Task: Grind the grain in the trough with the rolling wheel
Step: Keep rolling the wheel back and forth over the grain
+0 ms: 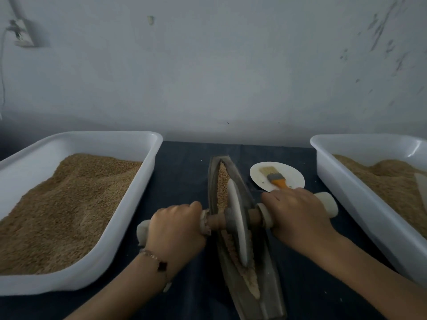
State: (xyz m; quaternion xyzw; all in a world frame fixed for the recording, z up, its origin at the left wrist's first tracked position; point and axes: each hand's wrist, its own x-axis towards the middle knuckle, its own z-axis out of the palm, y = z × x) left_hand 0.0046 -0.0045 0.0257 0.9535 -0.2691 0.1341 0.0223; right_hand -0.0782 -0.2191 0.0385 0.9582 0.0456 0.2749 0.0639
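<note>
Head view: my left hand and right hand wrapped tight on axle; wheel in trough, frame centre, over grain.

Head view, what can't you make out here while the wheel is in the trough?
- Trough: near end cut off by the bottom edge.
- Axle grips: covered by the left hand and right hand.
- Grain under the wheel: hidden by the wheel.
- Right tub: cut off by the right edge.
- Brush handle end: behind the right hand.
</note>
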